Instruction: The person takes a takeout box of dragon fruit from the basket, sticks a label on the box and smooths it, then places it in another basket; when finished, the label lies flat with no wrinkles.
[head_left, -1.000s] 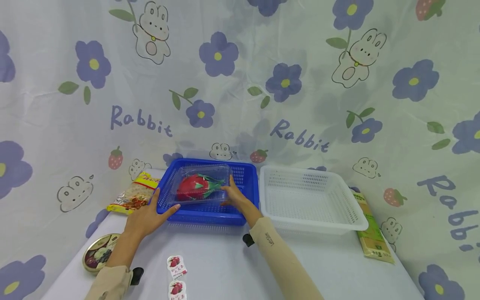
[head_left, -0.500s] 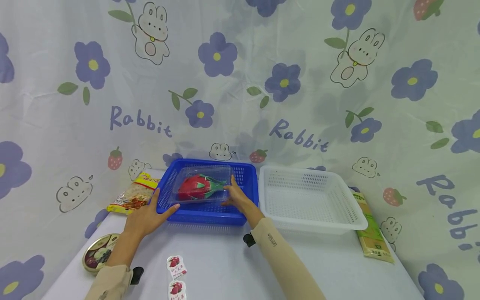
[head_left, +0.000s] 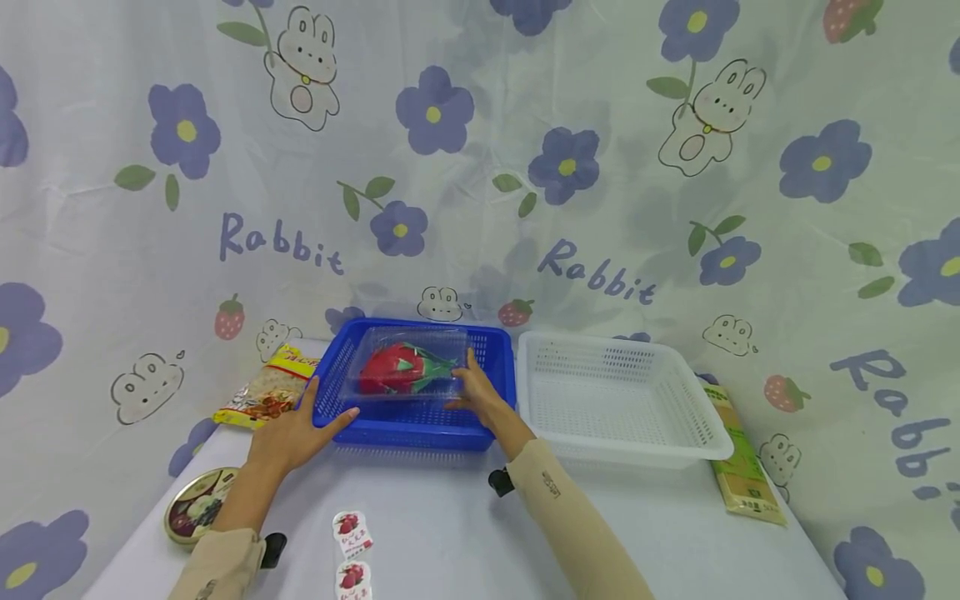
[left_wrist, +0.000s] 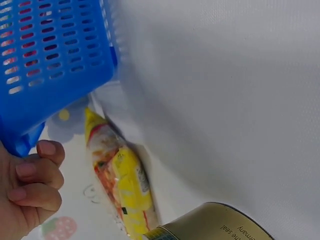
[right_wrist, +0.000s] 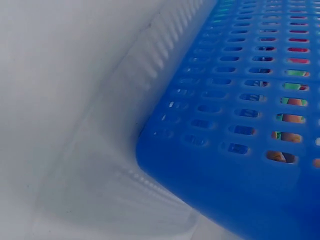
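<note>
— What are the surface and the room like?

— A white tabletop (head_left: 450,533), backed by a pale curtain (head_left: 480,179) printed with purple flowers, strawberries, outlined rabbits and the word "Rabbit"

— And what stands on it?

— A blue basket (head_left: 420,437) left of centre, with a white basket (head_left: 588,396) just to its right. A yellow-ended bag (head_left: 266,393) lies by the blue one's left side, a green and tan packet (head_left: 750,475) by the white one's right. Nearer the front are a round tin (head_left: 197,508), partly behind the left forearm, and two stickers (head_left: 352,533)

— What about the work in the middle?

— A clear box (head_left: 442,340) is within the blue basket, a red fruit (head_left: 386,372) with green tips showing through its plastic. The right hand (head_left: 482,396) grasps the box's right end. The left hand (head_left: 291,437) is at the basket's near left corner, thumb and index finger spread along the rim; whether it grips, I cannot tell

— Does any view add something?

— The left wrist one shows three curled fingers and print on the tin's side; only the head view shows the pictured lid. From the right wrist, fruit and fingers appear merely as patches through the slots
</note>
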